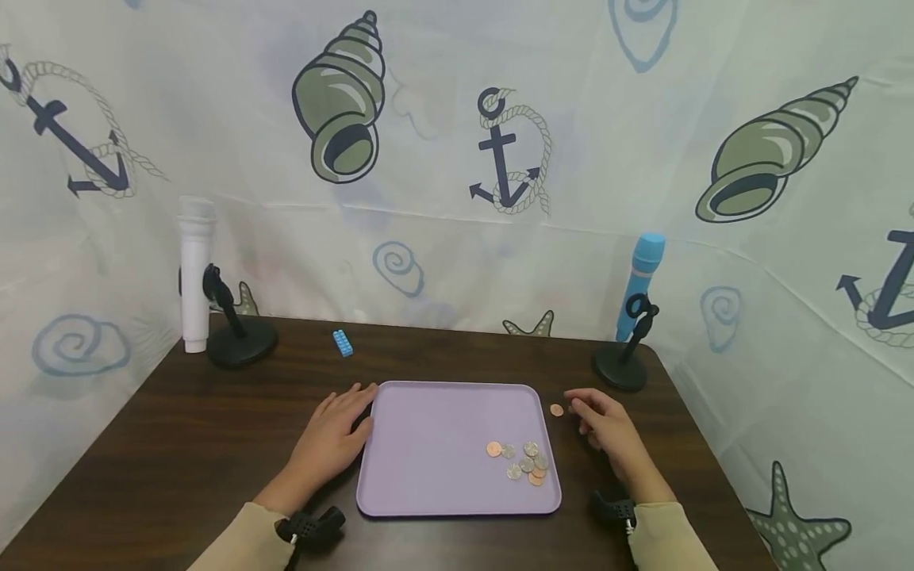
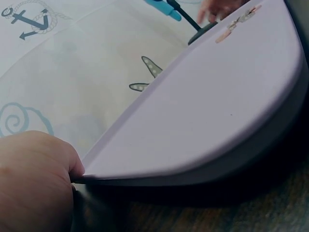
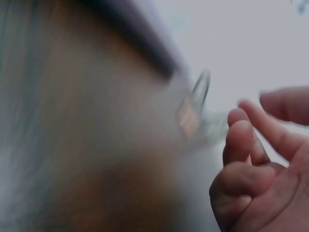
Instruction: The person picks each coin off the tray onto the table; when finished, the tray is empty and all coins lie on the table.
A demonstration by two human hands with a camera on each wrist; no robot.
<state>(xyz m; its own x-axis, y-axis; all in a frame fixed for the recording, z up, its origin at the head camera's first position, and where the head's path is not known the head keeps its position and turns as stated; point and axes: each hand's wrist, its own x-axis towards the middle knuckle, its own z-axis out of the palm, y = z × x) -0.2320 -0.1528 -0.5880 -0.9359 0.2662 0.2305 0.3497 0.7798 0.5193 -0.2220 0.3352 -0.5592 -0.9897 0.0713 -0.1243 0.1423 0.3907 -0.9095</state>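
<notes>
A lilac tray (image 1: 435, 444) lies in the middle of the dark wooden table. Several copper and silver coins (image 1: 524, 461) sit bunched in its near right corner. One copper coin (image 1: 556, 409) lies on the table just right of the tray. My right hand (image 1: 603, 420) hovers beside that coin with loosely curled fingers and holds nothing. The blurred right wrist view shows the right hand (image 3: 260, 183) close to the copper coin (image 3: 187, 118). My left hand (image 1: 336, 434) rests flat against the tray's left edge. In the left wrist view the left hand (image 2: 34, 183) touches the tray (image 2: 207, 111) rim.
A small blue brick (image 1: 343, 342) lies at the back of the table. A white tube (image 1: 195, 274) and black stand (image 1: 239, 337) occupy the back left corner. A blue tube (image 1: 640, 281) and second stand (image 1: 621, 365) are at the back right, just behind my right hand.
</notes>
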